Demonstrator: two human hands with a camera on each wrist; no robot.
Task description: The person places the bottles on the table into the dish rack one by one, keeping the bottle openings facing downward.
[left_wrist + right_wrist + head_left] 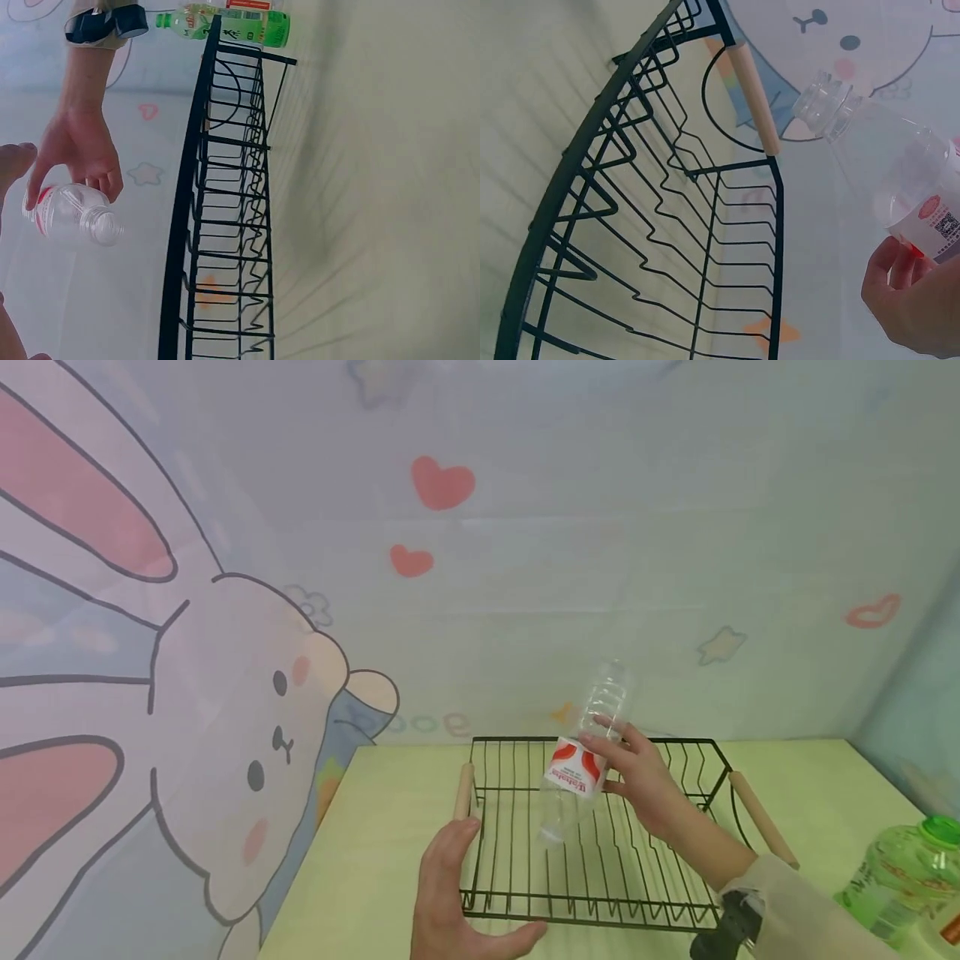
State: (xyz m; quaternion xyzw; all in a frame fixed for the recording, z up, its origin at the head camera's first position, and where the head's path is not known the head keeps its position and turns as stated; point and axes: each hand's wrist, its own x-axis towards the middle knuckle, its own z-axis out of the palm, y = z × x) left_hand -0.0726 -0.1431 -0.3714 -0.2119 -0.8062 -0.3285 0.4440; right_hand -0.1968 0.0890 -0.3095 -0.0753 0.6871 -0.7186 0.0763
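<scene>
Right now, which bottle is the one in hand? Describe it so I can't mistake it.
Find the black wire dish rack on the pale table. Above it, the right hand holds a clear plastic bottle tilted, open mouth down. Its red-and-white label and missing cap set it apart from the green-capped bottle at the table's right edge.

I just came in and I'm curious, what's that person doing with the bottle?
The person's right hand holds a clear plastic bottle upside down above a black wire rack on a pale table. The bottle has no cap and looks empty. The left hand rests at the rack's near left corner. A green bottle stands to the right.
</scene>
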